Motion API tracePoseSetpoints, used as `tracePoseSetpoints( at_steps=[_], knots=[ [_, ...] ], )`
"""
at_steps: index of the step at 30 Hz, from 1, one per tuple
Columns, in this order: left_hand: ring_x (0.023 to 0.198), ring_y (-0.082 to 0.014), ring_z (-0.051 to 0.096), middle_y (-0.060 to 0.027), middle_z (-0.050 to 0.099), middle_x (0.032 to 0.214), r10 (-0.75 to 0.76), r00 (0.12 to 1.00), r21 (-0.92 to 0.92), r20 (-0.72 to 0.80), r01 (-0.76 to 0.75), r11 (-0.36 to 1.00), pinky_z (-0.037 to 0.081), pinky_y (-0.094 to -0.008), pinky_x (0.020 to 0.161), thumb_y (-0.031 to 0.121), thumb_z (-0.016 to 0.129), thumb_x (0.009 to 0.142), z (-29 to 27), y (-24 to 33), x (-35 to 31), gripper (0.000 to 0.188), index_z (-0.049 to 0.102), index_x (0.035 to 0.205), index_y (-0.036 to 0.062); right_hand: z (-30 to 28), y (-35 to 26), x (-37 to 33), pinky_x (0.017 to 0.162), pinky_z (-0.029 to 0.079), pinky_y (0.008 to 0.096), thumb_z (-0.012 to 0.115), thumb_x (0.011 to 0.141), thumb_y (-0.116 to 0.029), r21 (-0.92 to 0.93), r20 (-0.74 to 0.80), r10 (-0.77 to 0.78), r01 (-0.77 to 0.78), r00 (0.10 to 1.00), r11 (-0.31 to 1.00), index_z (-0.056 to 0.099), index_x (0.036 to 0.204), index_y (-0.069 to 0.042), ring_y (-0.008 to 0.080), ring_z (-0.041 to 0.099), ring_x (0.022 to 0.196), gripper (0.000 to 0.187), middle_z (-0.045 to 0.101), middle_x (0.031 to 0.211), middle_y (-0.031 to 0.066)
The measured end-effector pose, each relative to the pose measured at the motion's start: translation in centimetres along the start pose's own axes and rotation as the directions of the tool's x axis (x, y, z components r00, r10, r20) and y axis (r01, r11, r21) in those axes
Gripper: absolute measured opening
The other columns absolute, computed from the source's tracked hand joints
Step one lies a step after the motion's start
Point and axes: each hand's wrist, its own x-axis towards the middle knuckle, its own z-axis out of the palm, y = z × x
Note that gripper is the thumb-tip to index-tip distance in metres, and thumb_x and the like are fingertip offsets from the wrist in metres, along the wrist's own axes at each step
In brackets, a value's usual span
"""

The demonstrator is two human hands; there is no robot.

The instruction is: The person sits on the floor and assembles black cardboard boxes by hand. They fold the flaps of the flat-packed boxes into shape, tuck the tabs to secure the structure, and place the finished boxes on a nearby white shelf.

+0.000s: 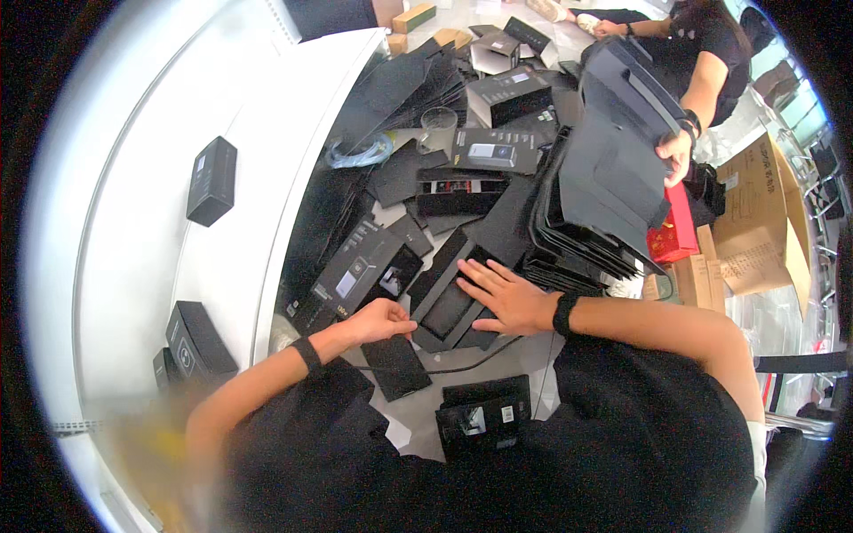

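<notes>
"Where was the open black box (449,306)?"
"Mid-scene, between the two hands. The right hand (511,300) lay spread on its right side; the left hand (378,322) was curled at its near left corner. Whether it pinched anything, I couldn't tell."
"And the printed box (360,265)?"
"Just left, slightly farther off."

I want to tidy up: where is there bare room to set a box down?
The white surface at left is bare between the upper black box and the lower black box. A small grey floor patch lies between the flat black card and the black package. Around the left hand and right hand, packaging crowds.
</notes>
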Motion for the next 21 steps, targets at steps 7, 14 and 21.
tracePoseSetpoints(
  at_steps=[7, 14, 21],
  knots=[
    [0.063, -0.0103, 0.060, -0.0055, 0.078, 0.084, -0.045, 0.998, 0.181, 0.052, 0.035, 0.983, 0.048, -0.0296, 0.056, 0.039, 0.069, 0.103, -0.8, 3.1, -1.4, 0.039, 0.074, 0.096, 0.0011, -5.8, -0.8, -0.5, 0.129, 0.026, 0.0489, 0.053, 0.107, -0.053, 0.396, 0.242, -0.086, -0.018, 0.966, 0.918, 0.032, 0.157, 0.013, 0.0418, 0.028, 0.157, 0.085, 0.026, 0.168, 0.0311],
    [0.069, -0.0085, 0.058, -0.0005, 0.067, 0.081, 0.076, 0.997, 0.133, 0.027, -0.079, 0.988, 0.048, -0.0268, 0.062, 0.035, 0.063, 0.107, -4.6, 9.3, -5.0, 0.030, 0.063, 0.106, 0.0054, -22.5, -1.4, -7.3, 0.104, 0.052, 0.0357, 0.059, 0.110, -0.032, 0.800, 0.249, -0.025, -0.191, 0.968, 0.569, 0.064, 0.137, -0.002, 0.0206, 0.068, 0.120, 0.041, 0.074, 0.126, 0.0139],
    [0.130, -0.0390, 0.053, -0.0257, 0.048, 0.137, 0.414, 0.890, 0.602, -0.192, -0.226, 0.766, 0.048, -0.0485, 0.105, 0.048, 0.076, 0.096, -0.4, 8.5, -1.4, 0.082, 0.040, 0.148, -0.0048, -11.8, 4.7, -4.9, 0.094, 0.053, 0.0459, 0.077, 0.090, -0.025, 0.029, -0.320, 0.371, -0.383, 0.872, 0.923, 0.058, 0.129, -0.002, 0.0353, 0.063, 0.115, 0.049, 0.060, 0.128, 0.0138]
  ],
)
